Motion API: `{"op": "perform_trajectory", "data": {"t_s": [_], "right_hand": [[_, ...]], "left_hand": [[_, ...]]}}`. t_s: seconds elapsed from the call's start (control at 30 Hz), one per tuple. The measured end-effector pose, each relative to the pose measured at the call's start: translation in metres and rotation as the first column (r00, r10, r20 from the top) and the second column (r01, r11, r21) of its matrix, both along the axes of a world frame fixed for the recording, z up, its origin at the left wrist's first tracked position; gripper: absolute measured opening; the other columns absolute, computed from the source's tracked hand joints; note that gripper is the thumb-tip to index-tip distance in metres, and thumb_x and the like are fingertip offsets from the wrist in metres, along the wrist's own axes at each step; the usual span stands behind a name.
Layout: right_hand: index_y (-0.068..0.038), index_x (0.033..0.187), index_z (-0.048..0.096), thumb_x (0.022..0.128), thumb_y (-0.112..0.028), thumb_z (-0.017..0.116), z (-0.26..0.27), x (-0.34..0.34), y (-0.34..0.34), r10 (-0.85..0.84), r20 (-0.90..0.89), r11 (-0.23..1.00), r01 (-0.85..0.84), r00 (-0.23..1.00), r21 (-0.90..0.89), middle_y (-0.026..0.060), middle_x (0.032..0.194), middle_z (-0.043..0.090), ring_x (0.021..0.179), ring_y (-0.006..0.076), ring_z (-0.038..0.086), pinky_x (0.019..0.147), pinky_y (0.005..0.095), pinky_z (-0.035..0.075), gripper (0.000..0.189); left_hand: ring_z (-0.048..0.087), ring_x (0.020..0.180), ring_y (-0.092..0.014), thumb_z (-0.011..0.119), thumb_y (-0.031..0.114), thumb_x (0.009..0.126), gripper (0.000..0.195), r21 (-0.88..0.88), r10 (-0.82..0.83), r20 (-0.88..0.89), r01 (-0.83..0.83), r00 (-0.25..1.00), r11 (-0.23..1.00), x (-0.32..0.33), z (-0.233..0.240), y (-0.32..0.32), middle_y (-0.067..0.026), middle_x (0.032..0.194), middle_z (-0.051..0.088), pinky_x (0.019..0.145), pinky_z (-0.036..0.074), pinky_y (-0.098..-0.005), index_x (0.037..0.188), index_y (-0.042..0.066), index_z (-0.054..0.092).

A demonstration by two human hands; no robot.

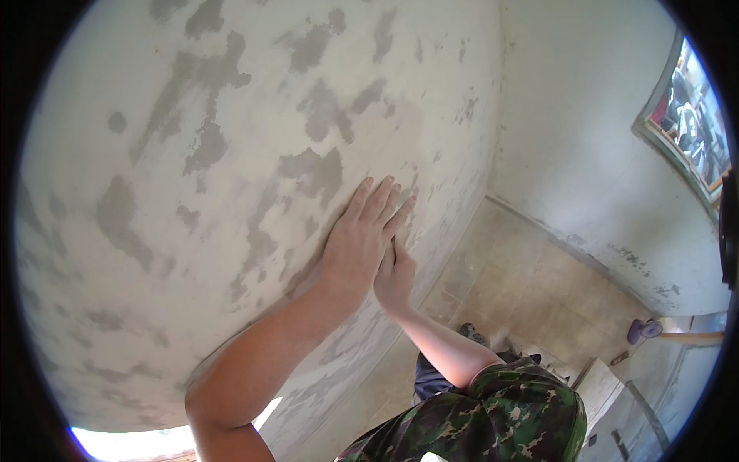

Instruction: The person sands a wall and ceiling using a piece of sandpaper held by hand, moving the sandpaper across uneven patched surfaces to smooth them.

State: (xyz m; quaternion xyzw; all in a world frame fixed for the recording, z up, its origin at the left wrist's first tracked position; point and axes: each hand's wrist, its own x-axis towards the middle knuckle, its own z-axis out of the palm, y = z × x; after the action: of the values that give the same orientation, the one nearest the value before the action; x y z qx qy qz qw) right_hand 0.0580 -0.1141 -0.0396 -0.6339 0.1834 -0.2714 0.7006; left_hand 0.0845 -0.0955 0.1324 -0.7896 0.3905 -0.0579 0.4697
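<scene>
My left hand [361, 239] lies flat against a white plastered wall [242, 86], its fingers stretched out and a little apart. Uneven grey patches mottle the wall. Close beside it, partly behind the left hand, is my right hand [397, 277], with its thumb side showing. The right fingers are hidden, so whether they hold anything cannot be seen. A narrow dark gap shows between the two hands. Around the left fingertips, small grey marks dot the plaster.
A second pale wall [571, 121] meets this one at a corner, with a window opening [690, 115] in it. Below is a tiled floor [519, 268]. A purple object [644, 329] sits at the right by a wooden strip [693, 336]. A white board [600, 390] stands beside my camouflage shirt [491, 427].
</scene>
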Motion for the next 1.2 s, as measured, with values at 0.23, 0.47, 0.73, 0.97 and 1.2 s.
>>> {"op": "perform_trajectory", "data": {"t_s": [0.23, 0.47, 0.73, 0.97, 1.2], "right_hand": [[0.005, 0.15, 0.047, 0.108, -0.015, 0.044, -0.002, 0.055, -0.07, 0.061, -0.399, 0.984, 0.012, 0.915, 0.178, 0.0264, 0.112, 0.072, 0.098, 0.0341, 0.072, 0.083, 0.0409, 0.053, 0.047], [0.009, 0.136, 0.058, 0.109, -0.018, 0.042, -0.026, 0.037, -0.04, -0.083, -0.057, 0.995, 0.079, 0.995, -0.055, 0.027, 0.098, 0.072, 0.09, 0.0375, 0.071, 0.079, 0.0453, 0.052, 0.041], [0.0, 0.15, 0.05, 0.109, -0.016, 0.043, 0.008, -0.017, 0.006, 0.13, -0.137, 0.991, -0.13, 0.982, 0.009, 0.0288, 0.096, 0.07, 0.085, 0.0405, 0.071, 0.078, 0.0433, 0.052, 0.045], [0.008, 0.142, 0.054, 0.106, -0.013, 0.044, -0.026, 0.062, -0.082, -0.062, -0.125, 0.997, 0.056, 0.99, -0.049, 0.0298, 0.094, 0.071, 0.081, 0.0382, 0.071, 0.074, 0.0432, 0.052, 0.043], [0.007, 0.142, 0.056, 0.106, -0.015, 0.046, -0.026, -0.008, -0.002, -0.033, -0.025, 0.992, 0.03, 0.999, -0.12, 0.0199, 0.077, 0.068, 0.065, 0.0214, 0.06, 0.064, 0.0374, 0.048, 0.043]], "left_hand": [[0.019, 0.158, -0.019, 0.06, 0.036, 0.096, 0.087, -0.04, -0.044, 0.032, 0.045, 0.999, 0.998, 0.001, -0.004, -0.005, 0.0015, 0.168, 0.031, 0.131, 0.008, -0.0461, 0.169, 0.023, 0.014], [0.025, 0.156, -0.019, 0.059, 0.035, 0.097, 0.08, -0.053, -0.09, 0.033, 0.092, 0.995, 0.994, 0.002, -0.004, -0.004, 0.0013, 0.165, 0.037, 0.131, 0.011, -0.0446, 0.167, 0.024, 0.022], [0.025, 0.156, -0.018, 0.059, 0.033, 0.097, 0.083, -0.109, -0.044, 0.015, 0.045, 0.999, 0.993, 0.004, -0.005, 0.001, 0.002, 0.165, 0.037, 0.131, 0.012, -0.044, 0.168, 0.025, 0.018], [0.02, 0.158, -0.02, 0.06, 0.035, 0.097, 0.083, -0.067, -0.075, 0.033, 0.077, 0.997, 0.995, 0.005, -0.002, -0.014, 0.0008, 0.168, 0.033, 0.131, 0.01, -0.0449, 0.168, 0.026, 0.018], [0.01, 0.161, -0.024, 0.062, 0.036, 0.094, 0.079, -0.005, -0.005, 0.188, 0.006, 0.982, 1.0, 0.001, -0.004, -0.003, -0.0006, 0.174, 0.017, 0.13, 0.004, -0.0539, 0.165, 0.029, 0.029]]}}
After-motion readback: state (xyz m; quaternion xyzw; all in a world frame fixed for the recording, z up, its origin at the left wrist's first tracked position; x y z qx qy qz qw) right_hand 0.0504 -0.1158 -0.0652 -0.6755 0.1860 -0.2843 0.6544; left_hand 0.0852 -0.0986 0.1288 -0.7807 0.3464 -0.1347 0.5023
